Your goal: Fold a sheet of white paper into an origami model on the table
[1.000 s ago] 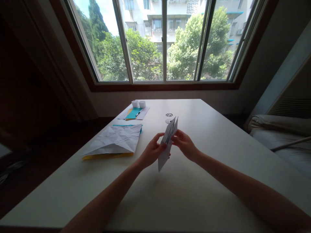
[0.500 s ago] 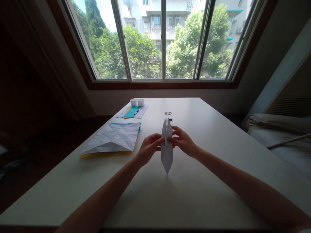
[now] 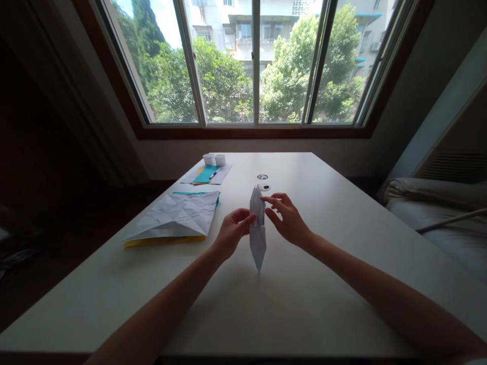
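A narrow piece of folded white paper stands upright above the white table, its pointed end down and several layers showing at the top. My left hand pinches its left side between thumb and fingers. On the other side, my right hand has its thumb and fingers apart, with an index fingertip at the paper's upper right edge. Whether that fingertip presses on the paper I cannot tell.
Left of my hands lies a creased white sheet over yellow and teal paper. Farther back are a teal sheet, a pen and two small white containers. Two round black-and-white pieces lie beyond the folded paper. A window is behind the table.
My right hand has let go of its pinch, and its fingers have spread. The folded paper has shifted slightly left and its upper layers have come closer together. My left hand keeps its hold.
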Action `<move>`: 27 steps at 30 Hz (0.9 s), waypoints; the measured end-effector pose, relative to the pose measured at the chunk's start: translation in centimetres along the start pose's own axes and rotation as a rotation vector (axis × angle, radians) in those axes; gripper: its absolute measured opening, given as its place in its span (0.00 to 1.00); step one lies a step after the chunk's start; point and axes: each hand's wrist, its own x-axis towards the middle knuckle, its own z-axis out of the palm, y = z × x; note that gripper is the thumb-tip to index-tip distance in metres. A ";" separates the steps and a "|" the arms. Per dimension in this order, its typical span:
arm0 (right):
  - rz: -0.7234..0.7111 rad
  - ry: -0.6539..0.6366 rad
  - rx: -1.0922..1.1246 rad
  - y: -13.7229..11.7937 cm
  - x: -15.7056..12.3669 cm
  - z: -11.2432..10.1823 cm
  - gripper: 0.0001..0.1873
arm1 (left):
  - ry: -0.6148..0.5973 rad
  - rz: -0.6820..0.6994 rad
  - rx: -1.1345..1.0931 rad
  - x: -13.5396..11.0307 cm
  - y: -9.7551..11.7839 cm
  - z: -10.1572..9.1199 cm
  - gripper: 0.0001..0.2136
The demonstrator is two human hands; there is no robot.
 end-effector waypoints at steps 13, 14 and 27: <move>0.307 -0.009 0.283 -0.1 0.5 0.3 0.21 | -0.006 -0.054 -0.156 0.3 -1.2 -0.4 0.15; 0.345 -0.002 0.347 0.0 0.5 0.5 0.22 | -0.013 -0.060 -0.162 0.3 -1.2 -0.4 0.14; 0.440 0.012 0.517 -0.2 0.5 0.7 0.10 | 0.001 -0.106 -0.168 0.4 -0.6 -0.5 0.17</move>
